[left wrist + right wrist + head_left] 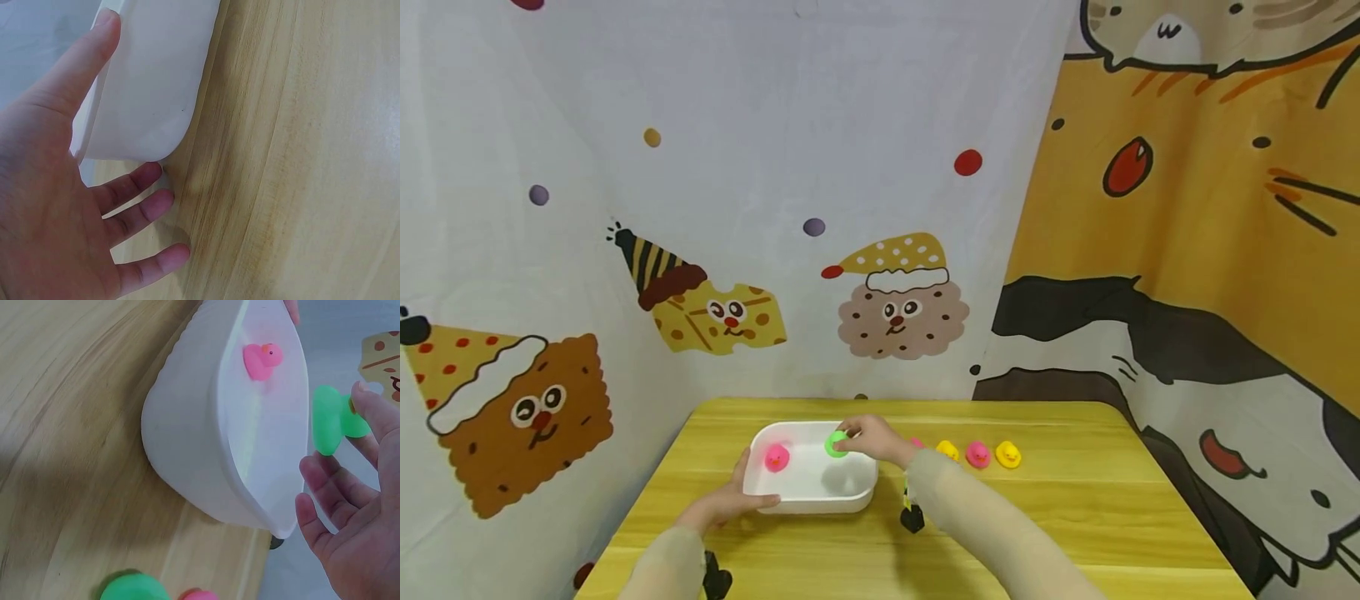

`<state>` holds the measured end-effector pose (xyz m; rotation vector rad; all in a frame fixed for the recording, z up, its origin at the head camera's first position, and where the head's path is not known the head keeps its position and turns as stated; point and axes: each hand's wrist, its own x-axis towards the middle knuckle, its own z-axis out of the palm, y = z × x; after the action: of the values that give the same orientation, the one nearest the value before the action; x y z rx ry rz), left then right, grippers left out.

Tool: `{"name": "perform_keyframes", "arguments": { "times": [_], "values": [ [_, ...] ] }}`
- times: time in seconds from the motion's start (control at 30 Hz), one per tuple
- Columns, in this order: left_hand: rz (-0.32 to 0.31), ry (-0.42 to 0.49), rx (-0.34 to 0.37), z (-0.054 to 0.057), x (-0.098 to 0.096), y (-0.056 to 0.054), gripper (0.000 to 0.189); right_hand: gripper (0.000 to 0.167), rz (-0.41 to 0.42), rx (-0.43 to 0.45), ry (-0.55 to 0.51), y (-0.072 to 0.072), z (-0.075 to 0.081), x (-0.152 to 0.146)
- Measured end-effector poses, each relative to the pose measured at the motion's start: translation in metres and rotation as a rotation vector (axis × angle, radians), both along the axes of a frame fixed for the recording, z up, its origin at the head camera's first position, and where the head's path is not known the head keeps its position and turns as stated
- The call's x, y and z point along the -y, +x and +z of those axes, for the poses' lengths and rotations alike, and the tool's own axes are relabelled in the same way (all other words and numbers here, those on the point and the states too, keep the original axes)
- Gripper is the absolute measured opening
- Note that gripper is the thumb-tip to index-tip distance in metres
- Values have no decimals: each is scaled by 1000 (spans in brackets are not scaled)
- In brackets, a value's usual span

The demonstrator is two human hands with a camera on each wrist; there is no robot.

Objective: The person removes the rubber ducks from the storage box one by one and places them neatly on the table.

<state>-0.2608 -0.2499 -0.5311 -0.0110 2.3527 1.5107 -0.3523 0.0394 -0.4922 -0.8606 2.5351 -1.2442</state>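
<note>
My right hand (874, 437) pinches a green rubber duck (328, 422) between thumb and fingers. In the head view it is over the right part of a white plastic container (816, 505). A pink rubber duck (777, 457) sits inside, toward the left end. My left hand (56, 187) holds the container by its near left corner. Its thumb (78, 62) lies along the rim, while three fingers spread below the corner beside the wall. The index finger is hidden in the left wrist view.
Right of the container, more rubber ducks stand in a row on the wooden table (1075, 508): a yellow duck (947, 450), a pink duck (977, 454) and another yellow duck (1008, 454). A green object (134, 587) shows in the right wrist view. A cartoon-print cloth (880, 108) hangs behind.
</note>
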Motion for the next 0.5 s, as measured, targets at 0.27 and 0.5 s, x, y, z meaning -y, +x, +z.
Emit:
{"name": "perform_keyframes", "arguments": {
  "times": [0.27,0.5],
  "values": [
    [-10,11,-11,3,2,1,123,21,22,-4,16,-2,0,-8],
    [-19,6,-11,0,2,-1,123,25,-14,17,29,-3,4,-13]
  ]
}}
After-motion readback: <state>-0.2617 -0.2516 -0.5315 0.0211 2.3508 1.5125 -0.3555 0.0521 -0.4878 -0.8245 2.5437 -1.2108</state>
